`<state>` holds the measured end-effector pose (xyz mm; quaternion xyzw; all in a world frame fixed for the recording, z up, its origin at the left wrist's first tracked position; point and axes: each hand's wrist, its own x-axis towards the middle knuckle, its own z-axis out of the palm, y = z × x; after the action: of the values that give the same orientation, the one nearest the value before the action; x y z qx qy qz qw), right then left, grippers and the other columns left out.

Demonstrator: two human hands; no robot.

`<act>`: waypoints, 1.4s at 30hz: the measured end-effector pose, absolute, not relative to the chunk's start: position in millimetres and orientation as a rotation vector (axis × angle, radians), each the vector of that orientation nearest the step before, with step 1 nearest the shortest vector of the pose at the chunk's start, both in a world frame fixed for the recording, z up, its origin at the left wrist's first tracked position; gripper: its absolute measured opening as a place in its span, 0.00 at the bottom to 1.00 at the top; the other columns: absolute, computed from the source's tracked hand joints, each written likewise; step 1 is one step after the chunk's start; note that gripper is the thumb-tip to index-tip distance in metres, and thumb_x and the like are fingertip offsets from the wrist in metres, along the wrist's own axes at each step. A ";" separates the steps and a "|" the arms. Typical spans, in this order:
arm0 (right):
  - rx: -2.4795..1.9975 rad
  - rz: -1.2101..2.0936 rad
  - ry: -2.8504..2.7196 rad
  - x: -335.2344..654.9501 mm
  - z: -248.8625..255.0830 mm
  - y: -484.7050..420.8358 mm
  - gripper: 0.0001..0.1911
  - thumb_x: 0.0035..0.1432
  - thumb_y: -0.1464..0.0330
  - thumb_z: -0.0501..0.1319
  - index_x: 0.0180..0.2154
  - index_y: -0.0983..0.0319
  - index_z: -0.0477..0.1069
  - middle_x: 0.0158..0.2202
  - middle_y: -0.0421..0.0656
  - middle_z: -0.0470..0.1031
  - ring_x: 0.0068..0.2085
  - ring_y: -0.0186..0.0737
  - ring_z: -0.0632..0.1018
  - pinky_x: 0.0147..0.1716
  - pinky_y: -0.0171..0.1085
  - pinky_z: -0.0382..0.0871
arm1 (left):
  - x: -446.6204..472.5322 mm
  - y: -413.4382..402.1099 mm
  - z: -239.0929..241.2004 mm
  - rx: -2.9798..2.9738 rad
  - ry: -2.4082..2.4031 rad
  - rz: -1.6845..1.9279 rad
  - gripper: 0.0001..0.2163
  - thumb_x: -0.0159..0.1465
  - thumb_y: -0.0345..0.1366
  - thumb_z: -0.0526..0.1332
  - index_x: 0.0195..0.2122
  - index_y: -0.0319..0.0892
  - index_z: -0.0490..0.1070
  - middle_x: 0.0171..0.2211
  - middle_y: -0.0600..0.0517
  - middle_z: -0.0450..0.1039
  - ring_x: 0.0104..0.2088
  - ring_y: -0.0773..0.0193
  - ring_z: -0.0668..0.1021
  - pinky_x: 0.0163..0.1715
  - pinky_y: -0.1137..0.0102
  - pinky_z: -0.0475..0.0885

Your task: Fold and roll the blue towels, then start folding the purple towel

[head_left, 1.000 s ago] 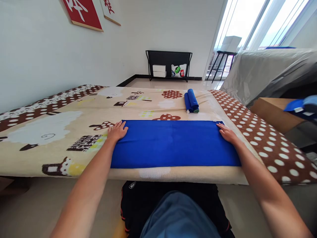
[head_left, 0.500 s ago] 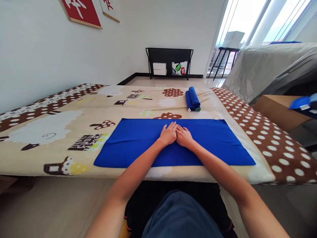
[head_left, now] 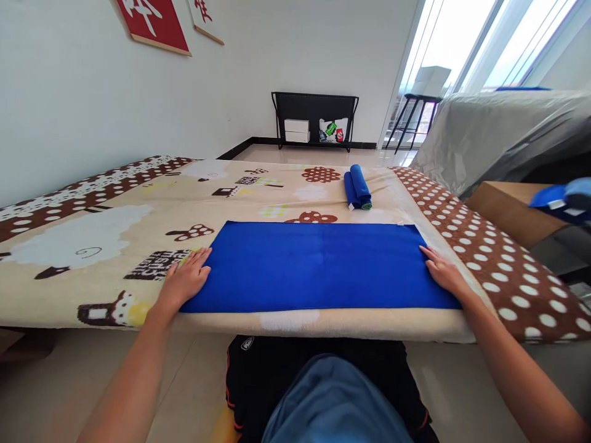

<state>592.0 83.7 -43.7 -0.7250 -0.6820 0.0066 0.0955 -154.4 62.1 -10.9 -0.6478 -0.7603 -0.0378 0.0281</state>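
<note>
A blue towel [head_left: 318, 267] lies flat and smooth near the front edge of the bed, its long side toward me. At its left edge rests my left hand [head_left: 187, 278], palm down with fingers stretched out, fingertips on the cloth's border. My right hand [head_left: 443, 271] lies flat at the opposite short edge, fingers extended and touching the towel's rim. Neither hand grips anything. Beyond the towel, slightly right, two rolled blue towels [head_left: 357, 186] sit side by side, one with a white tag.
The patterned blanket [head_left: 258, 240] with sheep and mushrooms covers the bed; a brown polka-dot border [head_left: 489, 246] runs along the right. A cardboard box [head_left: 503, 200] with blue cloth stands to the right. A black rack [head_left: 316, 117] is against the far wall.
Both hands have moved apart from the towel's middle, the left to its left edge and the right to its right edge. Wrinkles in the cloth have smoothed out.
</note>
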 end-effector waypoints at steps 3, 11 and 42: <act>-2.183 -0.046 -1.990 599.2 -42.1 76.8 0.30 0.68 0.64 0.41 0.67 0.62 0.59 0.69 0.48 0.57 0.69 0.46 0.60 0.67 0.51 0.54 | -151.7 53.6 -2.6 -1.949 -2.386 -0.088 0.27 0.70 0.39 0.44 0.71 0.47 0.51 0.72 0.52 0.49 0.70 0.49 0.56 0.67 0.44 0.46; -1.685 -0.119 -2.314 414.0 -1.5 49.7 0.28 0.64 0.71 0.47 0.65 0.63 0.62 0.69 0.49 0.56 0.69 0.46 0.59 0.66 0.53 0.55 | 37.8 41.9 44.7 -2.341 -1.880 -0.292 0.31 0.64 0.29 0.48 0.70 0.42 0.53 0.72 0.51 0.46 0.71 0.58 0.53 0.69 0.53 0.49; -1.642 -0.195 -1.861 469.8 -14.9 -16.9 0.23 0.65 0.67 0.49 0.59 0.58 0.69 0.65 0.44 0.65 0.68 0.45 0.62 0.66 0.53 0.57 | -23.4 -23.8 17.7 -1.838 -1.922 -0.934 0.23 0.65 0.29 0.50 0.61 0.43 0.67 0.65 0.45 0.65 0.67 0.55 0.63 0.67 0.53 0.49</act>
<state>469.8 -16.9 -14.9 -0.6247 -0.7083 -0.0741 0.3202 -23.4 -23.8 17.7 -0.6434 -0.6732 -0.3271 0.1607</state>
